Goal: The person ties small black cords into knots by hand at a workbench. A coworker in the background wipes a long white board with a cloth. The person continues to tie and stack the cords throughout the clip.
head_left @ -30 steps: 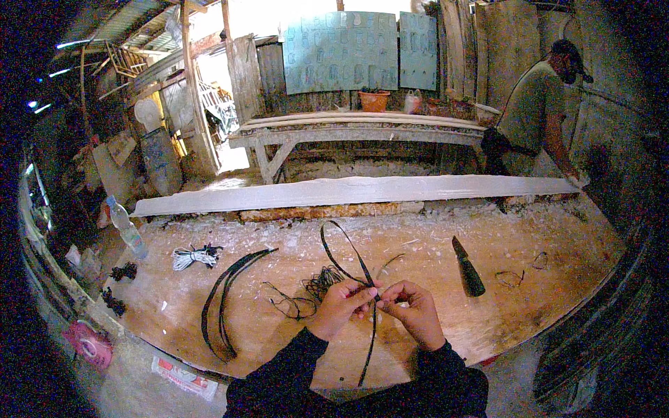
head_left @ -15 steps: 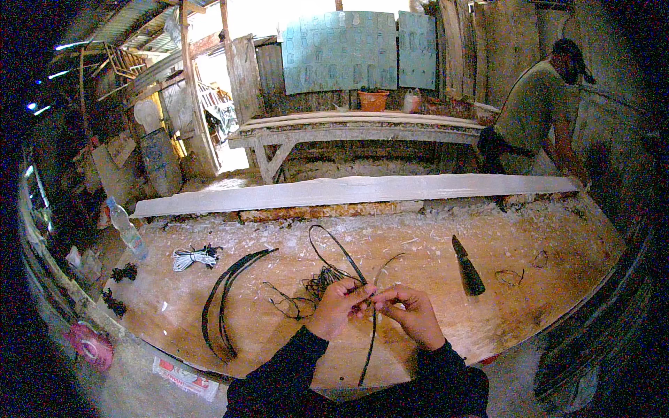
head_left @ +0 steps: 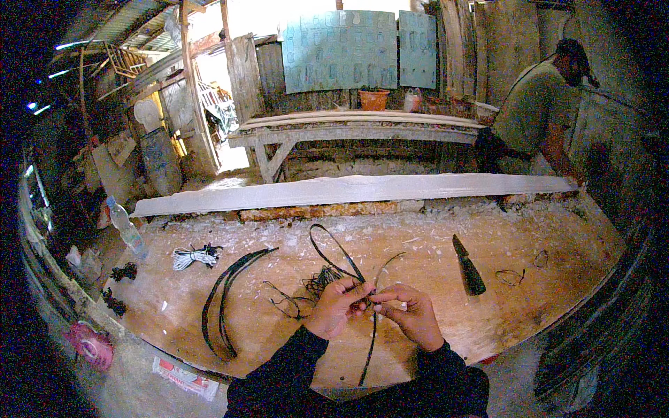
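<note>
My two hands meet over the middle of the wooden tabletop (head_left: 418, 244). Between finger and thumb, my left hand (head_left: 334, 306) pinches a narrow black strip (head_left: 367, 355), which loops up beyond the fingers and trails down toward the near edge. My right hand (head_left: 412, 315) has its thumb and forefinger closed at the same spot; a thin dark strand (head_left: 387, 263) rises from between the hands. The exact crossing is hidden by the fingertips. Behind my left hand lies a bundle of thin dark cord (head_left: 319, 282), partly covered.
Curved black strips (head_left: 221, 303) and a white cord bundle (head_left: 194, 258) lie left, near a plastic bottle (head_left: 127, 230). A dark tapered piece (head_left: 468, 268) and thin loops (head_left: 511, 277) lie right. A long white ledge (head_left: 362, 189) borders the far side; a co-worker (head_left: 533, 104) bends beyond it.
My fingers have shifted slightly around the strip, the right hand's fingers curling a little differently. The co-worker's head and arm have moved a bit. The things on the table lie where they were.
</note>
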Demonstrator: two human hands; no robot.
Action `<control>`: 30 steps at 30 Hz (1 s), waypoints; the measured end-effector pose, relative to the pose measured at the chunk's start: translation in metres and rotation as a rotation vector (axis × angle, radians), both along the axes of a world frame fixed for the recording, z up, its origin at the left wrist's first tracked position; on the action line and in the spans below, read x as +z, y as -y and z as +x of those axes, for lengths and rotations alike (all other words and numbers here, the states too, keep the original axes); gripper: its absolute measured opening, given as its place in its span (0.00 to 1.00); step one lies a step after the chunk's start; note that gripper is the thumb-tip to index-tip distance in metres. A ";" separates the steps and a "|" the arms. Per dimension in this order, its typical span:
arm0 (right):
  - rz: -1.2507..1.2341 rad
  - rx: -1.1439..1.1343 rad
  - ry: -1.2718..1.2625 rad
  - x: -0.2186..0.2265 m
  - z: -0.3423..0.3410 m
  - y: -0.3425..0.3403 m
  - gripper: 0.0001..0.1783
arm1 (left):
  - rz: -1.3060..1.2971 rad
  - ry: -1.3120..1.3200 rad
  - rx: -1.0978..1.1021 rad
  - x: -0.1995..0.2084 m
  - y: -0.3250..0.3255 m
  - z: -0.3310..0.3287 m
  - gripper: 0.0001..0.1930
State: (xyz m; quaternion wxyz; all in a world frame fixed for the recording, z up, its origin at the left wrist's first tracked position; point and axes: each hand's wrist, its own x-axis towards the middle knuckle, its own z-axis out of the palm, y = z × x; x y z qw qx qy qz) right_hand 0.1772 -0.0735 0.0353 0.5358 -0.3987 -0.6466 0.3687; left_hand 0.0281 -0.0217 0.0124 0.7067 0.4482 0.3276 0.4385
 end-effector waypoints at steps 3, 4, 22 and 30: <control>-0.025 -0.030 -0.030 -0.004 0.000 -0.001 0.07 | 0.019 -0.014 -0.022 0.000 -0.001 -0.001 0.10; -0.036 -0.038 -0.033 -0.005 0.001 -0.002 0.06 | 0.019 -0.014 -0.022 -0.001 -0.001 -0.001 0.10; -0.332 0.117 -0.549 -0.009 0.005 -0.006 0.06 | 0.203 0.117 -0.091 -0.005 0.004 -0.001 0.06; -0.320 0.133 -0.529 -0.016 0.001 -0.009 0.04 | 0.477 0.107 -0.123 -0.019 0.001 -0.001 0.05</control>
